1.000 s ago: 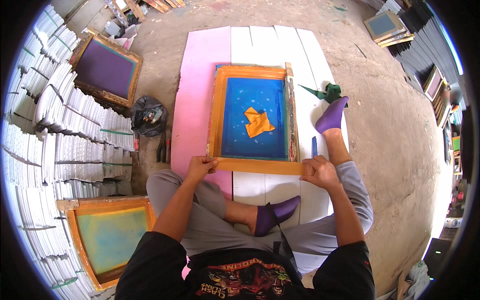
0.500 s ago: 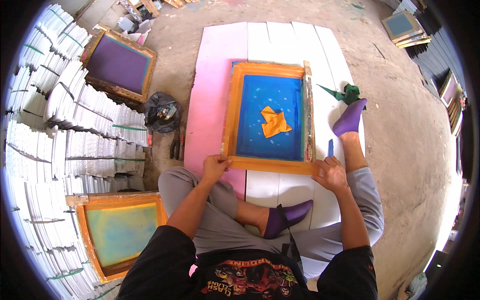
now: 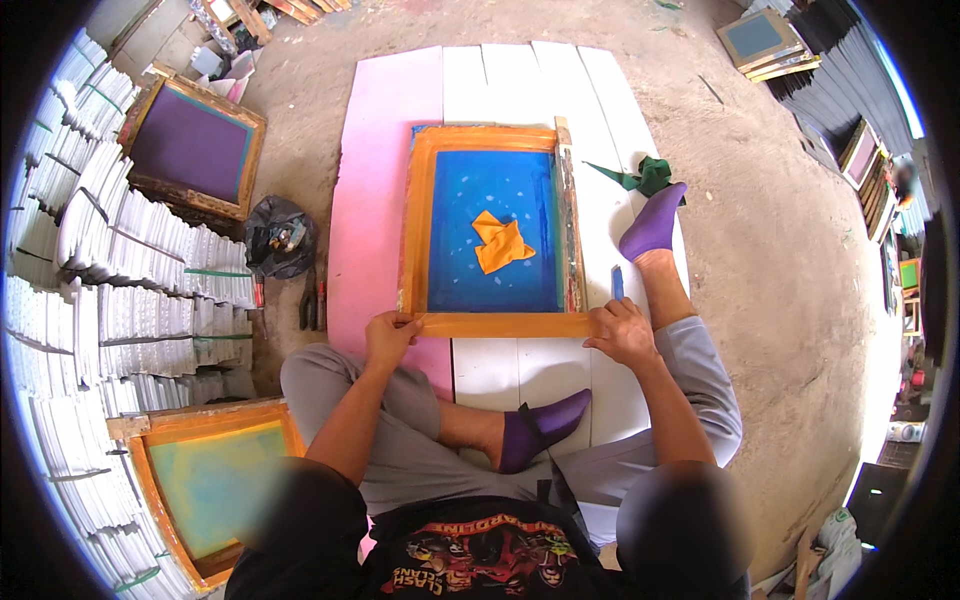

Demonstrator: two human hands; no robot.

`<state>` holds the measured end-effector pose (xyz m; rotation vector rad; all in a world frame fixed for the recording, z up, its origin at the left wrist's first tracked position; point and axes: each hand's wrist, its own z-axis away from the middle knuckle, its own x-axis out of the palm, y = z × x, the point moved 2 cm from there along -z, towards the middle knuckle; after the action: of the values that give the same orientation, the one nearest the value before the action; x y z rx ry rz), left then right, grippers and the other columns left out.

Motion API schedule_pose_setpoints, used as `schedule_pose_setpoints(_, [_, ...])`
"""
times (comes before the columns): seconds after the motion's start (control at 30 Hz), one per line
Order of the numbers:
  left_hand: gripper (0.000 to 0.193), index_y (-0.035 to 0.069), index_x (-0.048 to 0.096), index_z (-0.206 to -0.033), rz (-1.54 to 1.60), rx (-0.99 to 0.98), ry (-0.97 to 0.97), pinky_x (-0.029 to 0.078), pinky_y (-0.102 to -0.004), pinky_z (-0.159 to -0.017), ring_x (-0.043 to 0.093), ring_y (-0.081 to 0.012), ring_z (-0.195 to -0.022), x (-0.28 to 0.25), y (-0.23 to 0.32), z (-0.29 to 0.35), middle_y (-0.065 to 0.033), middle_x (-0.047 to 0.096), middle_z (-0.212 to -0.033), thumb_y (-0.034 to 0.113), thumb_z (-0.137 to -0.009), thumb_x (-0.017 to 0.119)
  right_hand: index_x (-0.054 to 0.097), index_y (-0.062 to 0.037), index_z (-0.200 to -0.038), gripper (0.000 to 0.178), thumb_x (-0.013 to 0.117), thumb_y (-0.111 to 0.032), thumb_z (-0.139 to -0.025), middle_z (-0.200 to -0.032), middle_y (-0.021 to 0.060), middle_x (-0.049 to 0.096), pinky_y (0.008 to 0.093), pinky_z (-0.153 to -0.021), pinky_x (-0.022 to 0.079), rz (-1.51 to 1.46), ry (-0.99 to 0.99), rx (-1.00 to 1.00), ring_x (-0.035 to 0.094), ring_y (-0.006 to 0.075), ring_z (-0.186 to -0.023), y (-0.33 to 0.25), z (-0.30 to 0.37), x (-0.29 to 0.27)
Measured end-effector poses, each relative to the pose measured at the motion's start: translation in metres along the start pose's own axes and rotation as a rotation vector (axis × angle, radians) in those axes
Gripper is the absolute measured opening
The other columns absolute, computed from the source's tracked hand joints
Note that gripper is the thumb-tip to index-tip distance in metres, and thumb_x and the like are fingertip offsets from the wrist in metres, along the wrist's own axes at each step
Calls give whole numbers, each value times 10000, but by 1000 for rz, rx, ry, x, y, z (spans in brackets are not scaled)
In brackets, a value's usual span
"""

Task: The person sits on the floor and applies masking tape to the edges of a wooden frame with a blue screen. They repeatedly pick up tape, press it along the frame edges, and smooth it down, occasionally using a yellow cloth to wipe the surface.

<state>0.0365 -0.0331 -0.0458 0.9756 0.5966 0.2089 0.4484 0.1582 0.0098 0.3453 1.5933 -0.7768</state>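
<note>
Two hands, left hand (image 3: 390, 335) and right hand (image 3: 620, 332), gripping screen frame (image 3: 490, 325) near edge

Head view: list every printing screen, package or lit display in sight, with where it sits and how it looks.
Blue screen: orange frame, on white boards, both hands at near edge, orange rag on it.
Purple screen: wood frame, far left.
Green screen: orange frame, near left.
Grey-blue screen: far right.
Black bag: left of pink sheet.
Lit display: white rectangle, near right.

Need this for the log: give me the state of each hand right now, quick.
Left hand: closed on the near left corner of the orange screen frame.
Right hand: resting on the frame's near right corner; grip cannot be told.
</note>
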Motion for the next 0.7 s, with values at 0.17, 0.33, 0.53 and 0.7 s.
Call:
schedule_pose_setpoints(0.17, [208, -58, 747, -972, -174, 68, 66, 566, -334, -625, 712, -190, -647, -2, 1, 2, -147, 757, -800, 130, -891, 787, 709, -139, -1074, 523, 918, -370, -654, -1018, 50, 658, 447, -930, 529, 43, -5, -20, 623, 299, -1049, -5, -6, 3])
schedule_pose_setpoints(0.33, [209, -34, 737, -987, -364, 216, 108, 579, -414, -719, 752, -321, -782, 1, 6, 8, -212, 760, -869, 148, -890, 767, 708, -145, -1066, 516, 926, -351, -646, -1009, 48, 674, 451, -924, 531, 74, -37, -9, 622, 300, -1039, -10, -11, 3])
schedule_pose_setpoints(0.53, [214, -23, 732, -1012, -463, 221, 107, 584, -428, -770, 753, -353, -840, 2, 19, 14, -214, 763, -907, 154, -894, 761, 700, -153, -1083, 514, 923, -329, -654, -993, 39, 677, 458, -924, 526, 122, -70, 6, 623, 289, -1024, -13, -18, 9])
schedule_pose_setpoints(0.7, [219, -28, 729, -1011, -378, 191, 83, 583, -424, -768, 752, -353, -833, -1, 13, 10, -209, 762, -898, 153, -894, 763, 658, -147, -1228, 622, 898, -370, -698, -1202, 68, 651, 505, -1079, 427, 238, -111, 50, 551, 299, -1222, -22, -13, 12])
